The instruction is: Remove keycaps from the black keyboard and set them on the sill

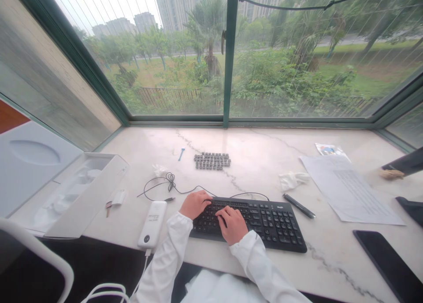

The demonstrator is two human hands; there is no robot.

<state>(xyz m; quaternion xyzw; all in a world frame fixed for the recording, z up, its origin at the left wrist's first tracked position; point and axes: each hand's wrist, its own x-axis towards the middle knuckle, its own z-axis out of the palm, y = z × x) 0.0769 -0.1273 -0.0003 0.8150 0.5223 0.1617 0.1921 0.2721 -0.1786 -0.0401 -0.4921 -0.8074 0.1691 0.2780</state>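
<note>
On the keyboard (261, 221), blurred lettering (280, 207).

Green-framed windows (227, 74) fill the top of the frame, showing trees (208, 21) and tall buildings (175, 8) in soft daylight. Below spreads a pale, grey-veined marbled surface (267, 149).

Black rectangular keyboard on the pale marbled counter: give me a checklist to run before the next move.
1. Black rectangular keyboard on the pale marbled counter: ok.
2. Left hand and right hand at the keyboard: ok.
3. Small black plug connected: not ok, lies loose.
4. Small dark square pieces in rows, apart from the keyboard: ok.
5. All black keys seated: cannot tell, hands cover some.
6. White rectangular power bank clear of the keyboard: ok.
</note>
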